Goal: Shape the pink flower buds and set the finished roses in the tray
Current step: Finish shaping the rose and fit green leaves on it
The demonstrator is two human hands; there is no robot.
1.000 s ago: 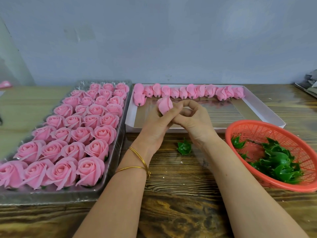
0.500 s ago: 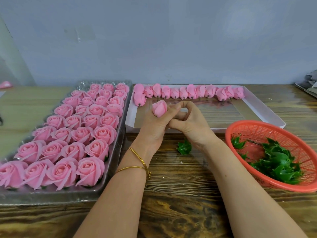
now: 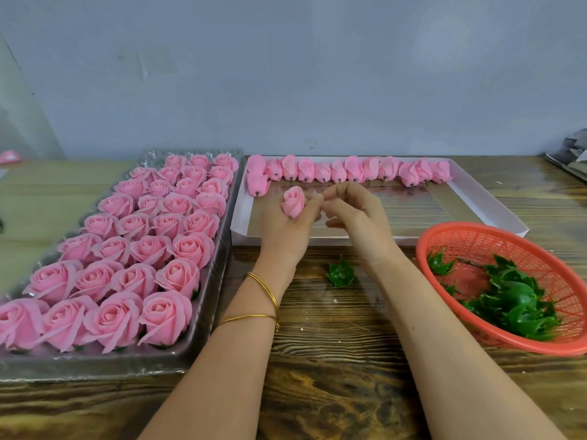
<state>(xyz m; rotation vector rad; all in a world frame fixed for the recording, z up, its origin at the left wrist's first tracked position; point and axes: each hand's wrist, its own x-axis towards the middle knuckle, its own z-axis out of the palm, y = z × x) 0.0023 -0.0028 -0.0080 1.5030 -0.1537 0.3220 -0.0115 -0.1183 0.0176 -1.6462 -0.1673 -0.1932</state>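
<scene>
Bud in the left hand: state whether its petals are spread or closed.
Closed. The bud in the grip of the left hand shows petals wrapped tightly, unlike the spread roses in the tray.

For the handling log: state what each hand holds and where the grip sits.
Left hand grips a pink flower bud round its lower half. Right hand: fingers curled beside it; any hold cannot be told.

left hand (image 3: 286,233) grips bud (image 3: 293,201), right hand (image 3: 362,214) curled alongside.
</scene>
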